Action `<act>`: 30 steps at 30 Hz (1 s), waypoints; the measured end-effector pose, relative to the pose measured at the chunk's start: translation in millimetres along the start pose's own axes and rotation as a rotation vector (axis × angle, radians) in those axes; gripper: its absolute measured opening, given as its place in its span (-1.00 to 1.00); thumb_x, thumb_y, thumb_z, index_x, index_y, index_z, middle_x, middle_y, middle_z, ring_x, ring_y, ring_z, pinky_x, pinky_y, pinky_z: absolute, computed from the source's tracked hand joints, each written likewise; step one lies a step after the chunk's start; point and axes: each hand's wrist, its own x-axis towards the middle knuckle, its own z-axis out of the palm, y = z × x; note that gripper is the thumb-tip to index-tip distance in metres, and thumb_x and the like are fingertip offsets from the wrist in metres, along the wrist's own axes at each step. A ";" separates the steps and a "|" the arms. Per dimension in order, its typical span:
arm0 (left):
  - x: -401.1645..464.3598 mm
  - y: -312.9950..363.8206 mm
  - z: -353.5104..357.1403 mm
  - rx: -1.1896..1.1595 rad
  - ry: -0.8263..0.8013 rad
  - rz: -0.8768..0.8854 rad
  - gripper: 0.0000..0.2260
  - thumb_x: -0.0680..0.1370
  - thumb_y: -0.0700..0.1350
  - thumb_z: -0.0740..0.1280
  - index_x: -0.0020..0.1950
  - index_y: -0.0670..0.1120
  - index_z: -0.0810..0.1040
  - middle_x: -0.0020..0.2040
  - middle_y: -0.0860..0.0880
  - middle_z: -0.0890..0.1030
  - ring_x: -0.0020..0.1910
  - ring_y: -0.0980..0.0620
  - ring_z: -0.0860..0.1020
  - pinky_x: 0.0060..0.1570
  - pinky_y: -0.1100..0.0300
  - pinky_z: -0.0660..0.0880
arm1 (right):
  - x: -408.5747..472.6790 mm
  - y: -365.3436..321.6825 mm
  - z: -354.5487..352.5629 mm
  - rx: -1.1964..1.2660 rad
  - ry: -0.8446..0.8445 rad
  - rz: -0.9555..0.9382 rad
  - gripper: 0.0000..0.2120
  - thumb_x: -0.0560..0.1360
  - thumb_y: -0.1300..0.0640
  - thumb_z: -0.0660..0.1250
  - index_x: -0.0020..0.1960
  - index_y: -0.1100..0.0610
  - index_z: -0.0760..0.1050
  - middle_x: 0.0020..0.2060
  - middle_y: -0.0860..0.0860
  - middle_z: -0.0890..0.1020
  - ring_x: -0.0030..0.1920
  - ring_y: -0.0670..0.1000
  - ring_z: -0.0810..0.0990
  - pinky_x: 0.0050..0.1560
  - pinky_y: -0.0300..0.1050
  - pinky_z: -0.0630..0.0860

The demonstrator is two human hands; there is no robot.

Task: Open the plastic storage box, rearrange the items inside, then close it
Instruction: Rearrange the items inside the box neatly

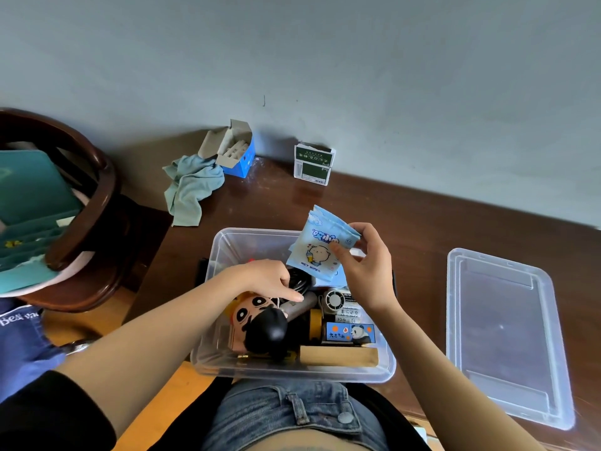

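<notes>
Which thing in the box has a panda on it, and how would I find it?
Start at the clear plastic storage box on the brown table. Look at its near right side, just behind the plain tan box. The small blue panda box sits there, the only one with a panda and oranges.

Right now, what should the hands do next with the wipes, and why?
Probably lower the wet wipes packs, pinched in the right hand, into the bare far end of the open storage box. The left hand is touching the grey tube nearer the body.
</notes>
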 end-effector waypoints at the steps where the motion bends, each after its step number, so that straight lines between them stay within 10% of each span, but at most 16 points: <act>1: -3.5 2.0 0.6 0.024 0.029 0.025 -0.60 0.46 0.27 0.31 -0.31 -0.05 0.48 -0.42 0.07 0.43 -0.41 0.10 0.40 -0.35 0.23 0.28 | -0.3 0.3 -1.4 -0.001 0.002 0.004 -0.84 0.47 0.23 0.40 -0.03 0.07 0.45 -0.14 -0.13 0.60 -0.10 -0.17 0.56 -0.24 -0.41 0.47; 7: -50.4 16.9 -18.2 0.031 0.007 0.213 -0.62 0.39 0.34 0.33 -0.31 0.05 0.45 -0.33 0.13 0.49 -0.36 0.17 0.42 -0.28 0.20 0.33 | 3.5 -1.7 -14.4 0.039 0.072 0.000 -0.82 0.46 0.23 0.41 -0.06 0.02 0.46 -0.15 -0.14 0.61 -0.11 -0.18 0.58 -0.27 -0.37 0.50; 15: -77.3 49.6 14.7 0.154 -0.167 0.397 -0.64 0.45 0.31 0.30 0.19 0.23 0.52 0.28 0.14 0.40 0.21 0.13 0.43 0.17 0.20 0.36 | 6.2 1.1 -16.8 0.022 0.060 -0.008 -0.83 0.46 0.23 0.41 -0.04 0.05 0.46 -0.14 -0.13 0.62 -0.09 -0.16 0.59 -0.22 -0.36 0.50; 20: -74.5 51.2 14.1 -0.204 -0.097 0.273 -0.65 0.62 0.17 0.07 0.35 0.10 0.35 0.25 0.12 0.39 0.12 0.15 0.46 0.18 0.24 0.32 | 3.5 1.9 -10.8 -0.017 0.028 -0.034 -0.82 0.46 0.23 0.42 -0.05 0.04 0.45 -0.17 -0.16 0.60 -0.14 -0.23 0.57 -0.25 -0.41 0.46; 27: -45.3 25.7 5.0 -0.096 0.500 -0.019 -0.74 0.58 -0.22 0.16 0.09 -0.04 0.62 0.08 0.01 0.64 -0.03 0.06 0.61 -0.01 0.16 0.54 | 5.2 0.3 7.9 -0.158 -0.018 -0.095 -0.80 0.49 0.24 0.37 -0.01 0.02 0.40 -0.15 -0.27 0.56 -0.07 -0.28 0.54 -0.25 -0.43 0.49; 30: -24.2 12.1 -5.6 0.091 0.278 -0.232 -0.68 0.55 -0.29 0.13 0.23 -0.15 0.55 0.10 -0.10 0.61 -0.09 -0.04 0.59 -0.14 0.13 0.57 | 6.1 1.1 11.9 -0.219 0.018 -0.114 -0.79 0.50 0.25 0.35 0.00 0.00 0.39 -0.15 -0.31 0.53 -0.08 -0.33 0.51 -0.27 -0.48 0.44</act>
